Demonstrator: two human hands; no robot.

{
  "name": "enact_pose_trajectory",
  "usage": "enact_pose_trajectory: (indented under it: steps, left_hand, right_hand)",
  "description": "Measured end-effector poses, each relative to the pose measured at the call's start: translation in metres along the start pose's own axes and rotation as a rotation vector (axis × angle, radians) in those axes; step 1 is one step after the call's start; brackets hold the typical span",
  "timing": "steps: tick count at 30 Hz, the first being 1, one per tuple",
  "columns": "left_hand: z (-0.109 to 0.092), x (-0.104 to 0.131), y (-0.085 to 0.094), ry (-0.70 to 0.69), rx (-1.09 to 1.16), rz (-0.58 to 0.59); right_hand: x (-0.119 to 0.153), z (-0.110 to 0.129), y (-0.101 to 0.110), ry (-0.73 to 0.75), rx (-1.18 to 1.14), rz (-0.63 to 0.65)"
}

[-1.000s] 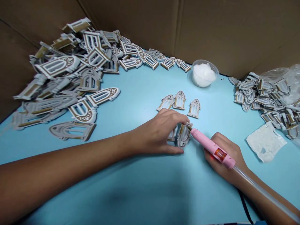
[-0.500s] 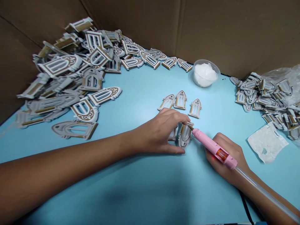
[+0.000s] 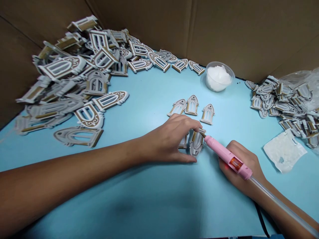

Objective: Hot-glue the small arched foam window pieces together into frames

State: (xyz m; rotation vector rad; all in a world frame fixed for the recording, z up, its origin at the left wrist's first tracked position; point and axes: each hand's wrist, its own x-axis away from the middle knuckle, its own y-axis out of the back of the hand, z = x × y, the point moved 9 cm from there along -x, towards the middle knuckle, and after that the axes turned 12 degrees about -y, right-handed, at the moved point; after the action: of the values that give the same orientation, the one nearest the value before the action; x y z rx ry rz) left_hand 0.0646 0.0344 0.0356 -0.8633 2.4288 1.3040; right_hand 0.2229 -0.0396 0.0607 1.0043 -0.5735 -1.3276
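My right hand (image 3: pixel 240 164) is wrapped round a pink hot glue gun (image 3: pixel 224 154) with a long clear glue stick (image 3: pixel 281 202) running out of its back. The nozzle touches or nearly touches the flat end of a small arched window piece (image 3: pixel 196 143), grey side up. My left hand (image 3: pixel 171 139) has its forefinger and thumb at the two ends of that piece, gripping it on the table. Another small window piece (image 3: pixel 183 142) lies partly hidden behind my left fingers. Three more small arched window pieces (image 3: pixel 192 105) lie just beyond the hand.
A large heap of white-and-gold arched windows (image 3: pixel 64 68) fills the left back. A clear tub of white material (image 3: pixel 218 77) stands at the back. On the right are a pile of small window pieces (image 3: pixel 281 99), a plastic bag (image 3: pixel 306 86) and a white scrap (image 3: pixel 284 151).
The view has shifted very slightly. Both hands, the glue gun and the window piece keep practically the same position.
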Motion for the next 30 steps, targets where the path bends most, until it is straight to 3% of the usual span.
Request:
enact_pose_trajectory:
  steps: [9,17,30]
  left_hand:
    - [-0.0070,0.0006,0.0046,-0.128,-0.065,-0.065]
    - [-0.0071,-0.0002,0.0046,-0.132,-0.074,-0.062]
    - [-0.0081,-0.0001,0.0050,-0.135,-0.104,-0.067]
  right_hand:
    - [-0.0005,-0.0011,0.0012,-0.014,-0.012,0.000]
    - [-0.0011,0.0024,-0.0019,0.013,-0.097,0.033]
    - [0.0031,-0.0038,-0.0060,0.012,-0.037,0.082]
